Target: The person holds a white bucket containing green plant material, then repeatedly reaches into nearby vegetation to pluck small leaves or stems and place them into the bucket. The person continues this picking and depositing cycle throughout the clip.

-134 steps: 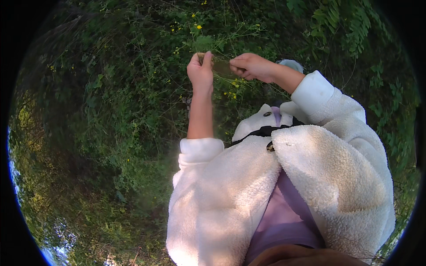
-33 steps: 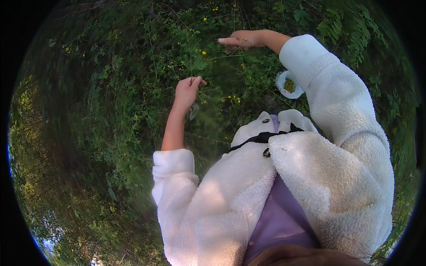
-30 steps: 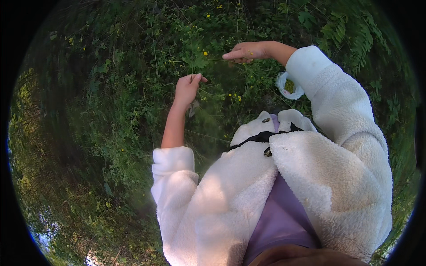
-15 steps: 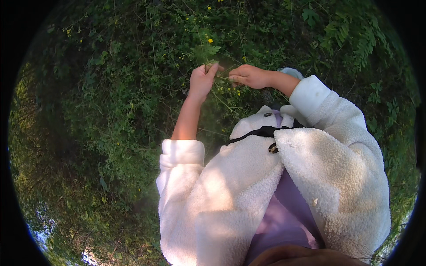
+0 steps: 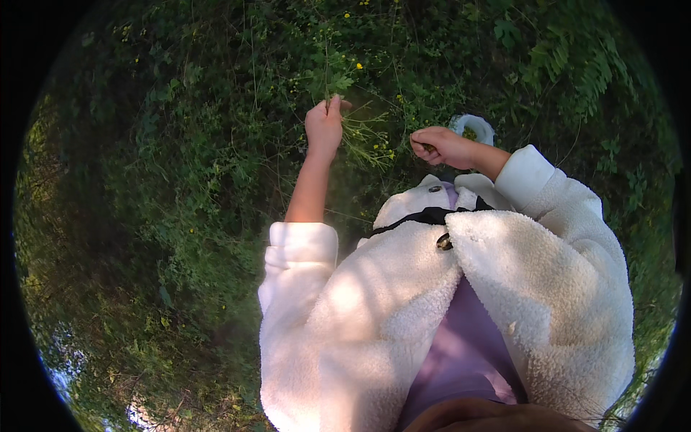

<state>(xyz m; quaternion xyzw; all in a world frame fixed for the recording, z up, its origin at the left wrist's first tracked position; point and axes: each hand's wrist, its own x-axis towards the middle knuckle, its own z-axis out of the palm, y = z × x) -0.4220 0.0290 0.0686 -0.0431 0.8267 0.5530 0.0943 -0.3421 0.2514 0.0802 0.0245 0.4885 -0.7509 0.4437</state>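
My left hand (image 5: 324,129) is closed around the stems of a leafy plant sprig (image 5: 366,135), whose thin green stalks with small yellowish buds fan out to the right. A yellow flower (image 5: 359,66) stands just above that hand. Off to the right, my right hand (image 5: 444,147) is curled with its fingers pressed together; something small and dark greenish shows inside the curl, too small to name. Right behind this hand is a whitish round container (image 5: 476,127), with green and yellow plant bits visible inside it. My right wrist partly covers its near side.
Dense green undergrowth (image 5: 209,158) surrounds both hands, dotted with small yellow flowers. Fern-like leaves (image 5: 576,68) grow at the upper right. My cream fleece jacket (image 5: 389,288) and a black strap (image 5: 425,216) fill the lower middle.
My right hand has moved right, away from my left hand, to beside the whitish container, which now shows more. My left hand still grips the sprig and has shifted slightly.
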